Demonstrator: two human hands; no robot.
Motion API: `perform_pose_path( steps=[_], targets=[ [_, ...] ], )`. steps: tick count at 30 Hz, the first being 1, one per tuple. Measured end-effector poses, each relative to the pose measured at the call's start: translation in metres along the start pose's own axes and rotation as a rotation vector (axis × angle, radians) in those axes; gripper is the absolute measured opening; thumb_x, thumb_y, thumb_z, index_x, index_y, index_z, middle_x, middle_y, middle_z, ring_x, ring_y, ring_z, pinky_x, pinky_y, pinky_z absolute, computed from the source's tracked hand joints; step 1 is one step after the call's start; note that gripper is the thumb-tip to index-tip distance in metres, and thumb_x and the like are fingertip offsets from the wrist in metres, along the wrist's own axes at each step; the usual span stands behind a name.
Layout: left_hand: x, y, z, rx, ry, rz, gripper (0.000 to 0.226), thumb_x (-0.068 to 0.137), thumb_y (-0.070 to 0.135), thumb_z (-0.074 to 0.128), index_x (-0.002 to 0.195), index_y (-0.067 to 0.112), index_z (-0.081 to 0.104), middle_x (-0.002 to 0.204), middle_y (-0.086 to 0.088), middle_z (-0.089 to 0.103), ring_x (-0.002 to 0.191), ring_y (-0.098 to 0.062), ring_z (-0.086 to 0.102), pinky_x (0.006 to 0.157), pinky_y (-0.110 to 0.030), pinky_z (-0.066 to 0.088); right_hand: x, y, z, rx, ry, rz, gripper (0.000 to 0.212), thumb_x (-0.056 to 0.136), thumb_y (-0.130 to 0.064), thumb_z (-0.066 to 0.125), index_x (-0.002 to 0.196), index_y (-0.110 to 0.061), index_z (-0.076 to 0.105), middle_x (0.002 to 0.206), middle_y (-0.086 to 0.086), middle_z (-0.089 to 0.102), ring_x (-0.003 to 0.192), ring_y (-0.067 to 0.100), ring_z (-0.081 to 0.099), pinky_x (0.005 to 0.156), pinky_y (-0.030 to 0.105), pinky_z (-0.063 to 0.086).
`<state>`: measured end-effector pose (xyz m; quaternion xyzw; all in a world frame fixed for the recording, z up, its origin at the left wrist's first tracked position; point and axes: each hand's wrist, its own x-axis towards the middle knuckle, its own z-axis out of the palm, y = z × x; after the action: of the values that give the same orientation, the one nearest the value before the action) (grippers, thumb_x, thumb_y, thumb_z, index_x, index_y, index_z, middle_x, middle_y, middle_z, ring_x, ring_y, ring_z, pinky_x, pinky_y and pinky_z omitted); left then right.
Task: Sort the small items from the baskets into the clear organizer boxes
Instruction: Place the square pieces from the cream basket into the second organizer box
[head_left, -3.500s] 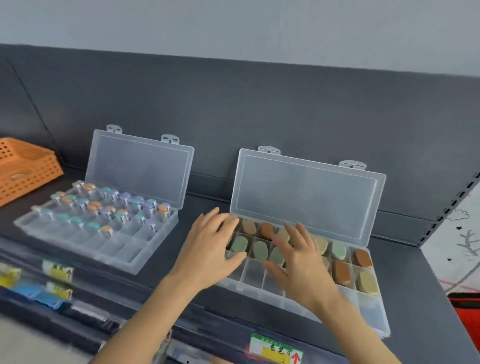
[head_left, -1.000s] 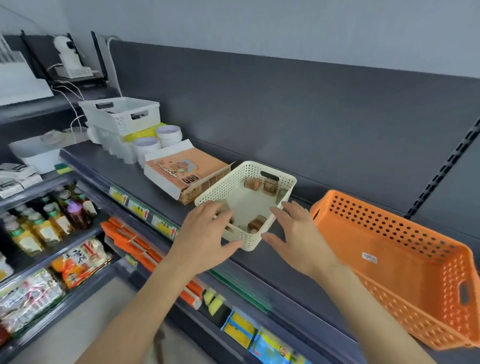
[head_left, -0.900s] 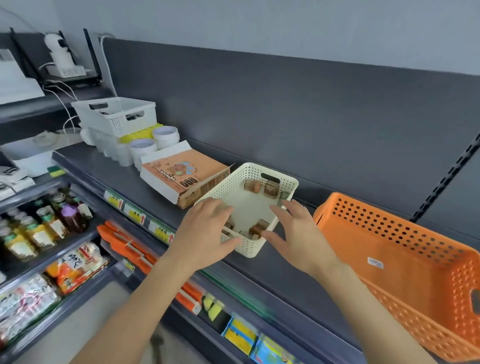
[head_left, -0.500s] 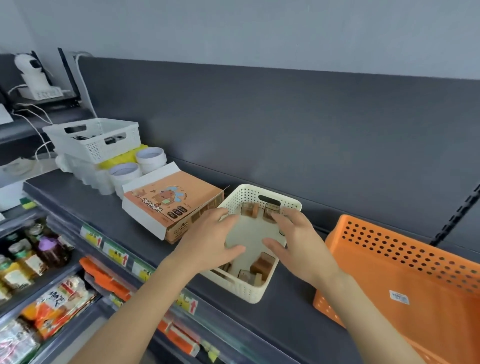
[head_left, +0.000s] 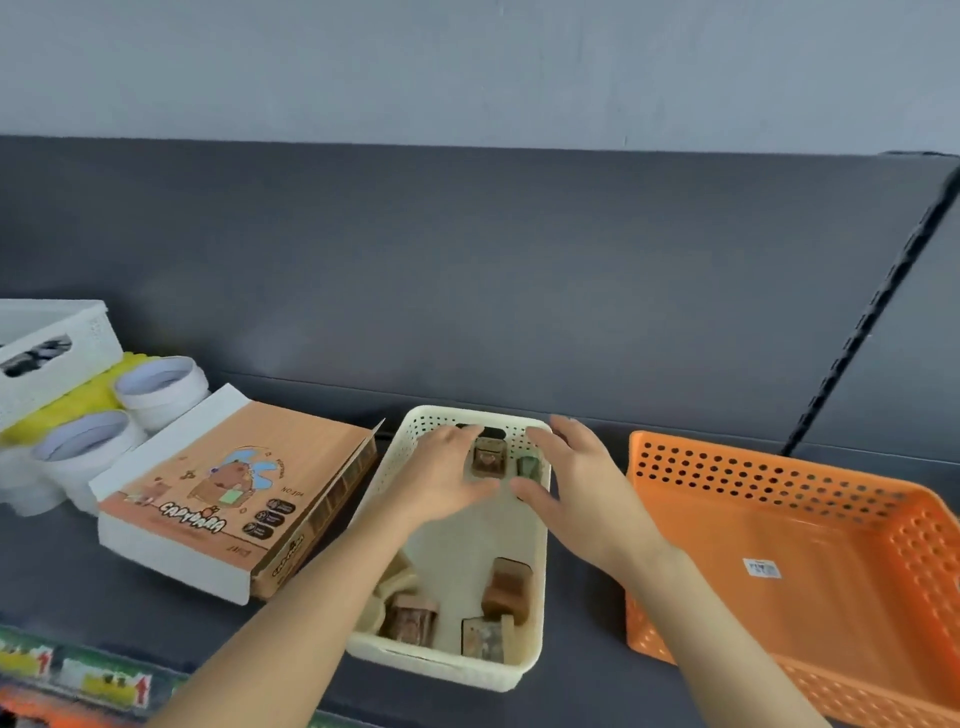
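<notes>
Six small blocks (head_left: 506, 590) show in the one cream basket (head_left: 452, 670) on the shelf (head_left: 104, 571), the left forearm covering part. Two hands, left (head_left: 441, 467) and right (head_left: 576, 478), hover over its far end, fingers loosely spread, holding nothing. One orange basket (head_left: 727, 462) sits to the right, one capybara box (head_left: 228, 483) to the left.

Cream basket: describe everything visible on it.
The cream basket is a rectangular plastic bin with perforated walls, rounded corners and a dark handle slot in its far wall. It stands upright on the shelf between the Capybara box and the orange basket. A few small brown blocks lie inside, mostly near the front. The left hand and right hand spread open above its far end; contact unclear.
</notes>
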<state>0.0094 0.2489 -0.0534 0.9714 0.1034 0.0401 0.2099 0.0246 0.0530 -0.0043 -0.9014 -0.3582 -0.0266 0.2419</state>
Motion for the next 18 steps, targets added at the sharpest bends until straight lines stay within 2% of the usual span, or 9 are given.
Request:
perform_pose_path(
  steps=[2, 7, 11, 15, 18],
  targets=[
    [0.008, -0.004, 0.006, 0.006, -0.026, -0.001, 0.076, 0.08, 0.057, 0.06, 0.144, 0.024, 0.034, 0.126, -0.007, 0.05, 0.121, -0.025, 0.044, 0.101, -0.038, 0.038, 0.001, -0.002, 0.002, 0.007, 0.017, 0.03, 0.06, 0.092, -0.042, 0.055, 0.144, -0.017, 0.038, 0.154, 0.009, 0.025, 0.145, 0.023, 0.014, 0.115, 0.03, 0.019],
    [0.021, -0.016, 0.011, 0.029, -0.031, 0.041, 0.06, 0.081, 0.048, 0.06, 0.136, 0.034, 0.043, 0.12, -0.001, 0.048, 0.121, -0.021, 0.042, 0.099, -0.034, 0.037, 0.001, -0.005, 0.004, 0.026, 0.044, 0.1, 0.059, 0.093, -0.039, 0.054, 0.145, -0.017, 0.036, 0.157, 0.007, 0.02, 0.146, 0.021, 0.012, 0.115, 0.028, 0.017],
    [0.028, -0.021, 0.014, -0.007, -0.039, 0.04, 0.06, 0.075, 0.05, 0.063, 0.13, 0.036, 0.043, 0.118, 0.001, 0.044, 0.117, -0.02, 0.043, 0.097, -0.038, 0.04, 0.001, -0.007, 0.005, 0.022, 0.044, 0.124, 0.058, 0.094, -0.039, 0.053, 0.145, -0.019, 0.035, 0.157, 0.006, 0.019, 0.146, 0.021, 0.012, 0.115, 0.03, 0.02],
    [0.027, -0.018, 0.025, -0.099, -0.042, 0.041, 0.06, 0.069, 0.046, 0.07, 0.114, 0.027, 0.036, 0.114, 0.003, 0.037, 0.096, -0.021, 0.051, 0.084, -0.036, 0.047, -0.001, -0.005, 0.003, 0.032, 0.071, 0.143, 0.059, 0.094, -0.04, 0.054, 0.145, -0.019, 0.035, 0.157, 0.005, 0.019, 0.146, 0.022, 0.013, 0.115, 0.034, 0.024],
    [0.026, -0.016, 0.031, -0.009, 0.014, 0.09, 0.053, 0.076, 0.049, 0.065, 0.109, 0.023, 0.033, 0.115, 0.003, 0.039, 0.084, -0.02, 0.052, 0.077, -0.037, 0.049, -0.004, -0.001, 0.003, 0.033, 0.081, 0.164, 0.059, 0.093, -0.041, 0.053, 0.146, -0.021, 0.035, 0.157, 0.004, 0.02, 0.146, 0.021, 0.013, 0.115, 0.035, 0.025]
  ],
)
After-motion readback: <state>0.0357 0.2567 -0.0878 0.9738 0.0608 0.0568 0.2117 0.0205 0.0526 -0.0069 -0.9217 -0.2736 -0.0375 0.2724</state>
